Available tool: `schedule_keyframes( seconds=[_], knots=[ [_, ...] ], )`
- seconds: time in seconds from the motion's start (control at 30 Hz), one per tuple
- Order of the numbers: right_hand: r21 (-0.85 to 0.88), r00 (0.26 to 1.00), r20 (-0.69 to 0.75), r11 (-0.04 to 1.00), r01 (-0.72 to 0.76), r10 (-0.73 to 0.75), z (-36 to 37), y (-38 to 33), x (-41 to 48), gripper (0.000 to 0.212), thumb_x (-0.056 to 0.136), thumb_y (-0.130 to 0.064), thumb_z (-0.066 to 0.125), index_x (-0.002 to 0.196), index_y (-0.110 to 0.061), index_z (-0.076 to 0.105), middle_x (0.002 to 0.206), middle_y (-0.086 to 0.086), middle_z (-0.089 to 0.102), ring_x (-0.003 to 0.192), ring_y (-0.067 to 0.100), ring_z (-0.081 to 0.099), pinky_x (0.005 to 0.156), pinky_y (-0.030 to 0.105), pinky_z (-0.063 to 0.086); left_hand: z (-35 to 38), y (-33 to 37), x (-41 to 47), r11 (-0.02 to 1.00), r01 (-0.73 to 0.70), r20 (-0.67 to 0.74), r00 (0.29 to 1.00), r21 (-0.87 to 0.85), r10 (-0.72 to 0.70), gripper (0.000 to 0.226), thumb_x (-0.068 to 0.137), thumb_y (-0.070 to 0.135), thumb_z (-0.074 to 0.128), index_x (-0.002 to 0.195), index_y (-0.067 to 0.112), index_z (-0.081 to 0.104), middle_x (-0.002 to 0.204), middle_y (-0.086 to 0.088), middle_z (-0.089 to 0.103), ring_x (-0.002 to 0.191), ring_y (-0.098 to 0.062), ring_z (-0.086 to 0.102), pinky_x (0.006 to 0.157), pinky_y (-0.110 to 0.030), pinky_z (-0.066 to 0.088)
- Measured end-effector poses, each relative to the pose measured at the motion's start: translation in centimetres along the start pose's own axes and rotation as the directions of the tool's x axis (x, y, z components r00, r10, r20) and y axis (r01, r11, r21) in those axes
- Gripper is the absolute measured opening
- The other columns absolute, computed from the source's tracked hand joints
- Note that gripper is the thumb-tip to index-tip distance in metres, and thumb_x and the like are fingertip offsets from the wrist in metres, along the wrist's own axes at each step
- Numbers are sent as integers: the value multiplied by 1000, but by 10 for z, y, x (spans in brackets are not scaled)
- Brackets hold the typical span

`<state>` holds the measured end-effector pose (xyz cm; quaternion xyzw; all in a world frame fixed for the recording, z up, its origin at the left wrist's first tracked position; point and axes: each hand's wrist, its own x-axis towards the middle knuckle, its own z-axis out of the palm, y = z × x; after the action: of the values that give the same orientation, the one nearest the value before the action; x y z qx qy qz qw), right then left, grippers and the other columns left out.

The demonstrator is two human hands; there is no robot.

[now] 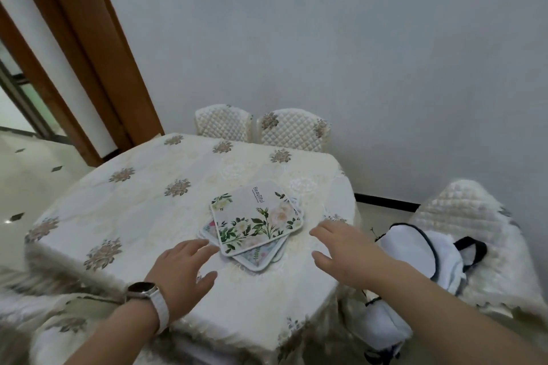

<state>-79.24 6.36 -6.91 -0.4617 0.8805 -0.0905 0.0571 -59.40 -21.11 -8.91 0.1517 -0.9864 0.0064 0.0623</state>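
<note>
Hovering over the table (133, 216), your left hand (182, 272) and right hand (347, 249) flank a stack of flowered mats (255, 219), fingers spread apart and holding nothing. Your left fingertips are just beside the stack's near edge. The mats lie loosely piled near the table's middle, the top one askew. A white backpack (415, 255) rests on the chair (480, 246) to your right, and you cannot tell what it holds.
</note>
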Motion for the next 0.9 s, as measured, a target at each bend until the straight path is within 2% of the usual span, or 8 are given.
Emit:
schedule_keyframes(
  seconds=[0.1,0.23,0.4,0.6,0.8,0.9],
  knots=[
    [26,1000,-12,1000,13,-13,-5,27,24,46,96,-43,40,137,-24,46,137,-7,48,123,17,43,99,33,40,-2,8,21,1000,17,12,1000,22,-17,58,78,56,36,124,30,61,126,5,63,114,-20,59,90,-40,51],
    [40,998,-24,998,53,-52,-2,47,49,48,94,-44,40,139,-27,44,140,-8,46,125,17,43,100,36,40,-2,9,44,998,62,-12,998,16,-62,53,78,50,40,118,25,65,118,3,67,105,-23,64,82,-42,54],
    [48,997,20,996,71,-72,11,60,76,48,95,-47,38,138,-27,43,140,-8,45,125,17,41,102,35,38,16,7,67,997,78,-8,997,1,-78,52,80,51,39,118,26,65,117,4,67,106,-21,64,83,-40,54],
    [54,994,84,996,67,-72,33,63,107,50,97,-47,35,142,-26,42,144,-9,43,128,15,40,106,32,33,51,-5,90,995,76,19,997,-64,-75,55,83,54,34,122,26,62,123,4,64,113,-20,60,89,-39,50],
    [29,988,152,999,27,-31,51,57,139,51,97,-50,34,142,-28,41,142,-11,44,127,14,41,103,35,37,77,-24,117,986,68,-24,997,-154,-73,47,85,51,40,121,28,62,125,4,63,117,-21,58,91,-41,50],
    [29,987,158,1000,9,-13,58,56,152,51,97,-49,36,141,-27,43,141,-11,46,127,14,43,102,33,39,94,-33,131,976,89,20,996,-200,-86,50,86,52,37,126,29,58,131,5,59,123,-20,52,96,-41,47]
  ],
)
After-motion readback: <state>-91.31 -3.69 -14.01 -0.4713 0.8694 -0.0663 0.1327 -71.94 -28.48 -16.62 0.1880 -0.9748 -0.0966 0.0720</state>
